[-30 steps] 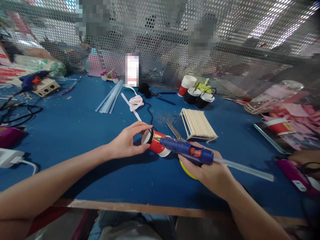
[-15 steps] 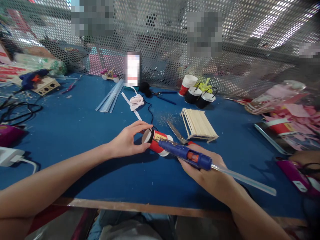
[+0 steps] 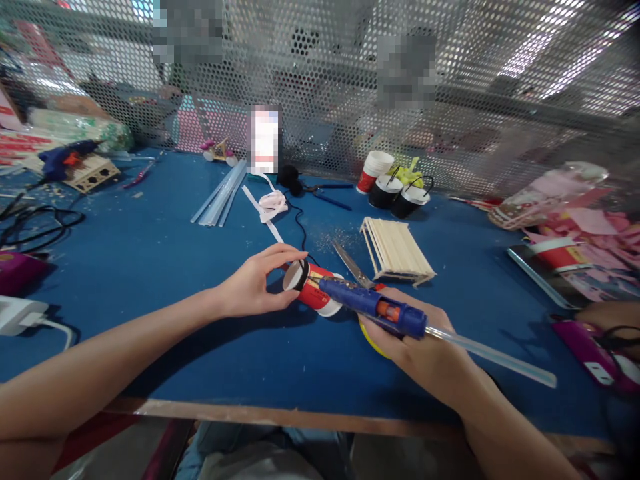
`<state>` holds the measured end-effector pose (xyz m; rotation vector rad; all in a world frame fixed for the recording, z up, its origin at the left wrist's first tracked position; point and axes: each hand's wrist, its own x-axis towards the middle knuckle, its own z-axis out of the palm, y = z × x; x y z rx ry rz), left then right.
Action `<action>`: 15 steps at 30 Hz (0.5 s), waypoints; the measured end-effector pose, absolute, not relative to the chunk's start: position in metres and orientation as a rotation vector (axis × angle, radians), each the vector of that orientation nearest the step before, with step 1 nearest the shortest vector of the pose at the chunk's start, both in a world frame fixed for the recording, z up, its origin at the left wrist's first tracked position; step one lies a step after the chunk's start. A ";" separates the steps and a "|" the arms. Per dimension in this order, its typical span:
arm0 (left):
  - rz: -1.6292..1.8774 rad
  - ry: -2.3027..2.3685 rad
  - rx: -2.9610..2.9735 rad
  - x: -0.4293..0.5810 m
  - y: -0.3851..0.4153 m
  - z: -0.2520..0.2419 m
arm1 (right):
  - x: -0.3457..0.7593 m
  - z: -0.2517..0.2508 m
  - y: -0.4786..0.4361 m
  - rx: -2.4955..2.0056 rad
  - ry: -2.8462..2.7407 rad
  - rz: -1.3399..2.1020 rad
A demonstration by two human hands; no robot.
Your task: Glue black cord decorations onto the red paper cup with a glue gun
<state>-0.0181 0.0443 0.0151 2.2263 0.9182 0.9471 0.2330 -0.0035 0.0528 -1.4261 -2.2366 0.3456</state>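
Note:
A red paper cup (image 3: 320,293) lies on its side on the blue table, with black cord (image 3: 302,275) round its left end. My left hand (image 3: 263,280) grips that end between thumb and fingers. In my right hand (image 3: 413,333) is a blue glue gun (image 3: 370,301), a clear glue stick (image 3: 493,355) sticking out of its rear. The gun's nozzle points left and is at the cup near the black cord; whether it touches cannot be told. Scissors (image 3: 353,263) lie just behind the gun, their handles partly hidden by my right hand.
A stick-built piece (image 3: 399,250) lies at centre right, with cups (image 3: 375,170) behind it. White ribbon (image 3: 273,205), clear glue sticks (image 3: 220,193), pliers (image 3: 330,197) and a lit phone (image 3: 265,140) are further back. Another glue gun (image 3: 67,159) rests at the left.
The glue gun and my right hand have shifted slightly right, and more of a yellow handle shows beside the hand. My left hand still holds the cup.

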 end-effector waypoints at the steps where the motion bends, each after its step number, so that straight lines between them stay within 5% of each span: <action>1: 0.951 0.899 2.231 -0.018 0.045 0.015 | 0.233 0.053 -0.003 -1.434 -2.232 0.331; 15: 0.948 0.813 2.226 -0.021 0.046 0.011 | 0.234 0.057 -0.005 -1.434 -2.224 0.396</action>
